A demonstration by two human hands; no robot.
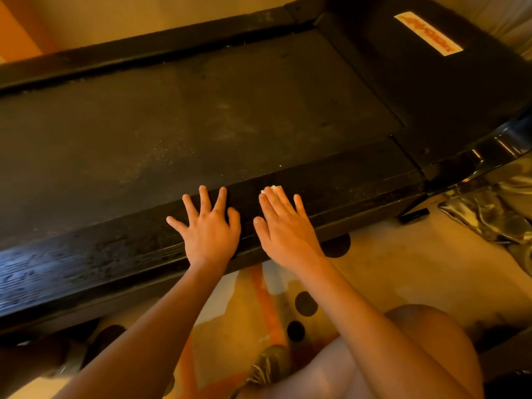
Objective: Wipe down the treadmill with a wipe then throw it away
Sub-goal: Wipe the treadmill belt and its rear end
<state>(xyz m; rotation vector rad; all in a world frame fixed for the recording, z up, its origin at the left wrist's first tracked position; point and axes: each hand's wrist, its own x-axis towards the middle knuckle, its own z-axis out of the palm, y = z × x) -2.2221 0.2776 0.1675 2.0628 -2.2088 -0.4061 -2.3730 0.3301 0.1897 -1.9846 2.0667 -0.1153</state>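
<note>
The black treadmill [201, 116] lies low across the view, its dusty belt in the middle and its near side rail [339, 194] running from lower left to right. My left hand [208, 226] rests flat on that rail with fingers spread. My right hand [283, 223] lies flat on the rail beside it, pressing a white wipe [270, 189] whose edge peeks out past the fingertips. Most of the wipe is hidden under the hand. The rail left of my hands looks wet and shiny.
A white label with orange lettering [429, 33] sits on the treadmill's motor cover at top right. A patterned rug with black dots [305, 303] covers the floor below the rail. Shiny crumpled fabric [489, 214] lies at the right. My knee [417, 355] is at bottom right.
</note>
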